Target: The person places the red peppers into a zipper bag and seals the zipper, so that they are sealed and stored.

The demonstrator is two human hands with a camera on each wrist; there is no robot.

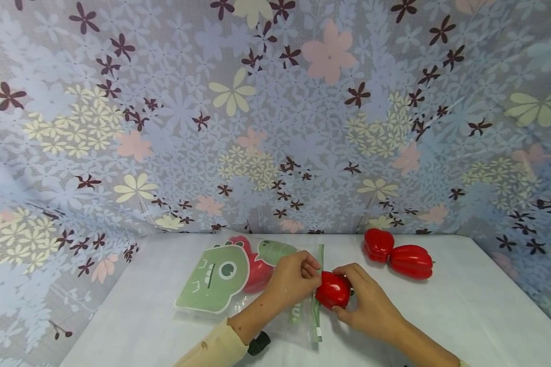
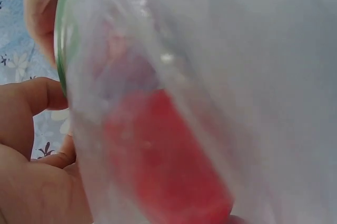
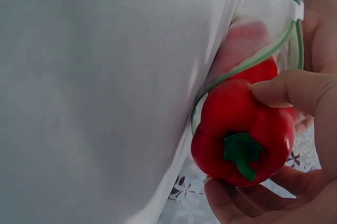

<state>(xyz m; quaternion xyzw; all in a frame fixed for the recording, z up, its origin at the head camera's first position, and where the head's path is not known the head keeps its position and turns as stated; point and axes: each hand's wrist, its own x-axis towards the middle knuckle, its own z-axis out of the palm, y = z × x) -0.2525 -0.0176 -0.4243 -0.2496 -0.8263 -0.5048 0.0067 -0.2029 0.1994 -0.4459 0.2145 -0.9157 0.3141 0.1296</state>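
A clear zip bag [image 1: 280, 326] with a green monster print [image 1: 208, 285] lies flat, its green zip edge [image 1: 319, 326] facing right. My left hand [image 1: 290, 278] reaches over the bag and pinches its edge at the mouth. My right hand [image 1: 372, 306] grips a red bell pepper [image 1: 334, 290], thumb on one side and fingers on the other. In the right wrist view the pepper [image 3: 239, 124] shows its green stem, and its far end is at the bag's open mouth. Red shows through the plastic in the left wrist view, where the bag [image 2: 263, 77] fills most of the picture.
Two more red bell peppers, one [image 1: 378, 244] behind the other [image 1: 411, 262], lie at the back right of the white table [image 1: 464, 306]. A small dark object [image 1: 259, 343] shows beside the left forearm. A flowered cloth [image 1: 275, 127] hangs behind.
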